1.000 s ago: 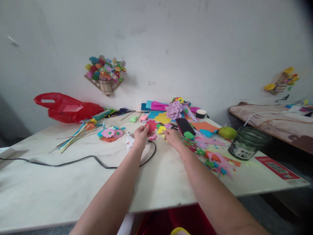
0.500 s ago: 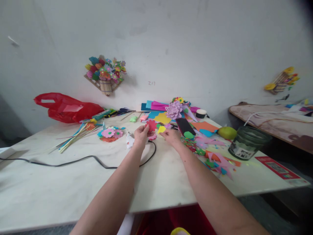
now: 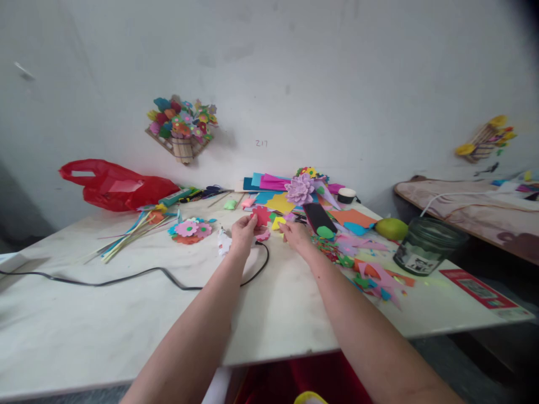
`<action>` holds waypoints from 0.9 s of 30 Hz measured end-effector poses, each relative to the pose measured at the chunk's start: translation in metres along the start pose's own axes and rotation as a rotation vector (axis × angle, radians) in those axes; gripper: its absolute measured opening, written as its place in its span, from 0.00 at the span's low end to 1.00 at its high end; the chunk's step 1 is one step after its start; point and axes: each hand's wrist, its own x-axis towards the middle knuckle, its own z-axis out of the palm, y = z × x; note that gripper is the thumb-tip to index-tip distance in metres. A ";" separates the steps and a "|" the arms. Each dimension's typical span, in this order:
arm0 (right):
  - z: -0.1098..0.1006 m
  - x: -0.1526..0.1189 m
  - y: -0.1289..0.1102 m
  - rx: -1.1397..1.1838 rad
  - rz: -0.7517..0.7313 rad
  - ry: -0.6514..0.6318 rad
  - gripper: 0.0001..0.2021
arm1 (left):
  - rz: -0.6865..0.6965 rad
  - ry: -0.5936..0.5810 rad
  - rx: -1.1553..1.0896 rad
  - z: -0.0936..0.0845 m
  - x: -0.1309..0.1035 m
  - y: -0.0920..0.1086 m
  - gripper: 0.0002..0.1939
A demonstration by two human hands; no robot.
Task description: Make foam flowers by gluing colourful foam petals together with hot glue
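Between the thumb and fingers of my left hand (image 3: 243,234) is a red scallop-edged foam flower (image 3: 261,215), held up over the table. My right hand (image 3: 297,234) pinches a small yellow foam piece (image 3: 278,223) just to the right of the red flower, apart from it. A pink foam flower (image 3: 263,235) lies below the red one. Against the outer side of my left hand sits a white glue gun (image 3: 224,242), partly hidden, and its black cord (image 3: 164,273) runs off to the left.
Stacked foam flowers (image 3: 190,230) and thin sticks (image 3: 130,237) lie left, near a red plastic bag (image 3: 120,188). A phone (image 3: 319,217), foam scraps (image 3: 377,276), a yellow-green fruit (image 3: 391,228) and a dark green jar (image 3: 429,247) are on the right. Foam sheets (image 3: 269,182) lie against the wall.
The fingers of my right hand have shifted slightly on the yellow piece, which has tilted a little. My left hand and the red flower have hardly moved.
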 end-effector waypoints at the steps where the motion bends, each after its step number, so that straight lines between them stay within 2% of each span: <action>1: 0.000 0.000 -0.001 -0.006 0.001 0.002 0.18 | -0.001 0.000 0.000 0.000 0.000 0.000 0.17; 8: 0.004 0.001 0.000 -0.033 0.062 -0.013 0.10 | 0.002 -0.004 0.006 0.001 -0.001 0.001 0.17; 14: 0.000 0.001 0.000 -0.024 0.050 -0.019 0.12 | 0.007 -0.002 0.017 0.000 -0.001 0.000 0.17; 22: 0.009 0.006 0.007 -0.003 0.013 -0.006 0.14 | 0.007 -0.003 0.013 -0.001 -0.001 0.000 0.17; 27: 0.007 0.003 0.005 0.007 0.013 0.005 0.09 | 0.003 -0.005 0.003 -0.001 0.000 -0.002 0.16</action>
